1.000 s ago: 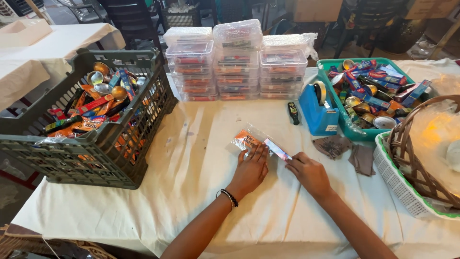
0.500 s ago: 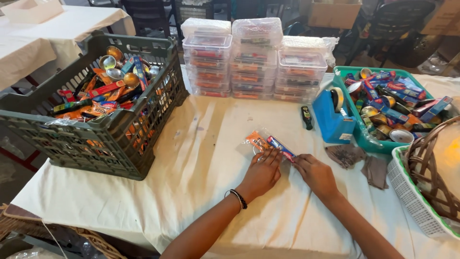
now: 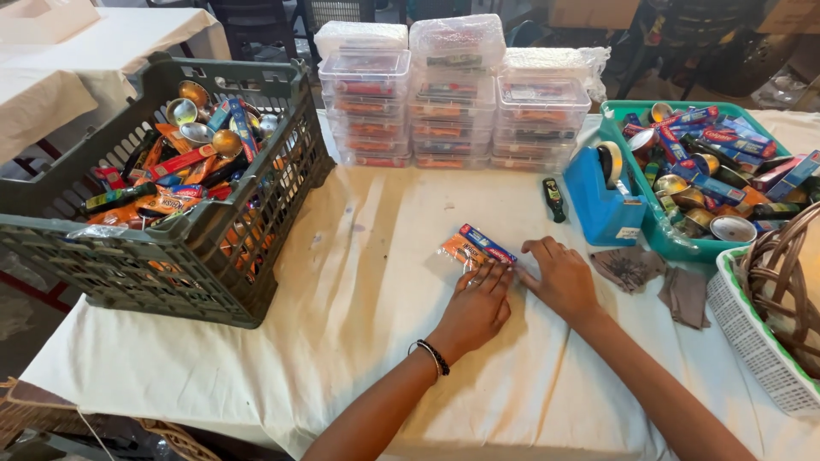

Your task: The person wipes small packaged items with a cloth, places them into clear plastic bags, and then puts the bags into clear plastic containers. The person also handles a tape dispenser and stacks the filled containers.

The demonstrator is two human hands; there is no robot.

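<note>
Both forearms reach in from the lower edge, palms down on the white-clothed tabletop (image 3: pixel 359 282). The left hand (image 3: pixel 476 309) lies flat, fingers together and extended, fingertips pressing the near edge of a small clear packet (image 3: pixel 475 248) holding orange and blue wrapped items; a black band circles its wrist. The right hand (image 3: pixel 559 277) rests just beside it, fingers loosely curled, touching the packet's right end. The packet lies flat mid-table, well apart from the green crate (image 3: pixel 213 256)
</note>
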